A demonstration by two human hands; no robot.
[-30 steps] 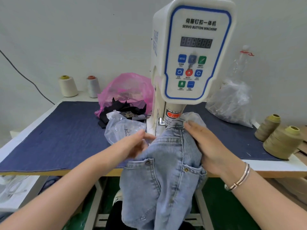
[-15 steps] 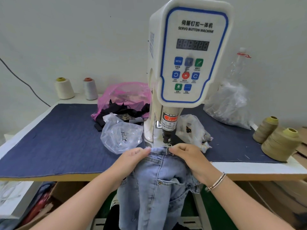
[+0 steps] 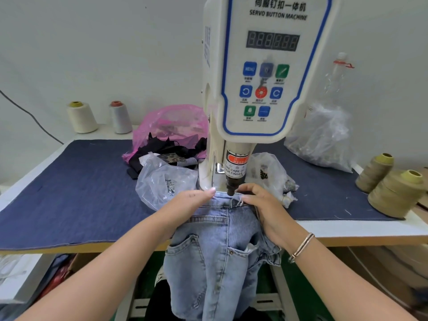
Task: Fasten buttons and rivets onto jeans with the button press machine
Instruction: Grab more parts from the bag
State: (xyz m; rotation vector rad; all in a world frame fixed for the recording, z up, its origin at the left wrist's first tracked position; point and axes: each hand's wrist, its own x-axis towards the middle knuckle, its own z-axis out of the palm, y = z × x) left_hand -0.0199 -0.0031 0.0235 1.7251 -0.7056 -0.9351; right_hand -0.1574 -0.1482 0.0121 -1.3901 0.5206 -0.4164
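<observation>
— Where are the jeans held?

— At the waistband, which is laid on the table edge under the press. The rest is hung down over the table front, between the two forearms.

— How is the grip made?

— The left hand is laid on the waistband's left part, fingers nearly straight and pressed flat, tips pointed at the machine base. The right hand is curled over the waistband's right part, fingers bent down onto the top edge; whether cloth is pinched beneath cannot be told. A bracelet is worn on that wrist.

— And the punch?

— It is stood just above the waistband edge, between the two hands, close to the right fingertips.

— How do the jeans look?

— Light-blue washed denim, frayed at the top edge; two pockets are seen, a small metal rivet at the corner of the right one.

— Farther back?

— A clear bag of metal parts left of the machine, another bag right of it, a pink bag behind.
</observation>
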